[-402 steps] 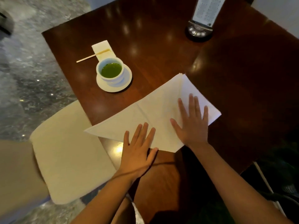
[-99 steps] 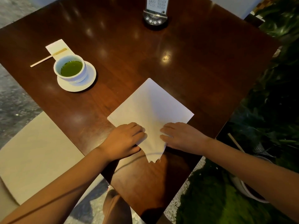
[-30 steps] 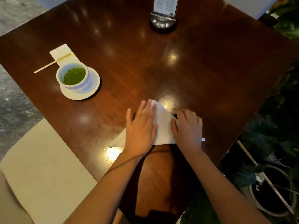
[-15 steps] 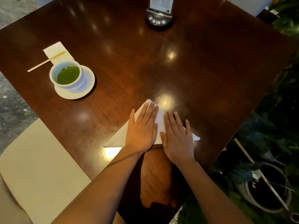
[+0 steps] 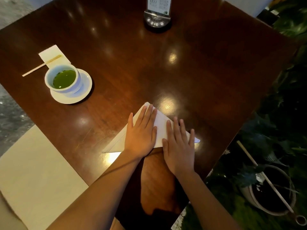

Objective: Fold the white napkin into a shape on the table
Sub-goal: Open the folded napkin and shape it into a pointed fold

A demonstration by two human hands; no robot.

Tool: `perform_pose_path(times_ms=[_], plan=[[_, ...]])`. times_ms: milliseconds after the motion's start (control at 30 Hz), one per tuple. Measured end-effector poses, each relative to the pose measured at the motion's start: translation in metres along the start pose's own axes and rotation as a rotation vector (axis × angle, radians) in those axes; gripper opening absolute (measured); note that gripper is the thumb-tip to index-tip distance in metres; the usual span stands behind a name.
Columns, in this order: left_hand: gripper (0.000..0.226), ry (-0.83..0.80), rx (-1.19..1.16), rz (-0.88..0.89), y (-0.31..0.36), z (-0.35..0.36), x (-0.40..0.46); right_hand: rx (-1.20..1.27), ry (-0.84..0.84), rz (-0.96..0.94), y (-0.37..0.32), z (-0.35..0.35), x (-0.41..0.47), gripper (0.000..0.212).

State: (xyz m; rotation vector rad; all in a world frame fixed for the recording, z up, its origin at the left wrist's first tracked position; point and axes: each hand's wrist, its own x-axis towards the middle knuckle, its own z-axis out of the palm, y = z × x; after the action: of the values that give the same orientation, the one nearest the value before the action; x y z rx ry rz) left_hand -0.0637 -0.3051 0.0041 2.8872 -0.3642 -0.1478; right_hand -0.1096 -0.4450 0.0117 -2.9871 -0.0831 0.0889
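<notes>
The white napkin point(image 5: 160, 128) lies folded into a flat triangle near the front of the dark wooden table point(image 5: 182, 72), its peak pointing away from me. My left hand point(image 5: 142, 135) rests flat on its left half, fingers stretched toward the peak. On the right half my right hand point(image 5: 180, 146) lies flat too, fingers spread. Both palms press down and neither grips anything. Only the napkin's left corner, its peak, a middle strip and its right tip show.
A white cup of green tea point(image 5: 64, 79) on a saucer point(image 5: 83, 90) stands at the left, with a small white napkin point(image 5: 53, 55) and wooden stick point(image 5: 41, 65) behind it. A card stand point(image 5: 157, 19) sits at the far edge. A cream seat cushion point(image 5: 38, 180) lies left; potted plants point(image 5: 272, 193) stand right.
Since 3.3 s ago the napkin went from a larger flat sheet to a small triangle. In the last second my right hand flattened out and slid toward the napkin's right tip.
</notes>
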Motion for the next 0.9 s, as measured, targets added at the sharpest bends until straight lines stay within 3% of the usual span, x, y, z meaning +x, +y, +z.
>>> perform_pose_path(times_ms=[233, 433, 900], plan=[[0.063, 0.108, 0.006, 0.022, -0.016, -0.023, -0.026, -0.007, -0.036, -0.01, 0.002, 0.009, 0.001, 0.06], [0.058, -0.043, 0.06, 0.069, -0.04, -0.009, -0.049, -0.013, -0.027, -0.006, 0.003, 0.009, 0.001, 0.059], [0.063, -0.033, 0.006, 0.056, -0.04, -0.007, -0.05, -0.027, -0.039, -0.009, 0.002, 0.005, 0.001, 0.059]])
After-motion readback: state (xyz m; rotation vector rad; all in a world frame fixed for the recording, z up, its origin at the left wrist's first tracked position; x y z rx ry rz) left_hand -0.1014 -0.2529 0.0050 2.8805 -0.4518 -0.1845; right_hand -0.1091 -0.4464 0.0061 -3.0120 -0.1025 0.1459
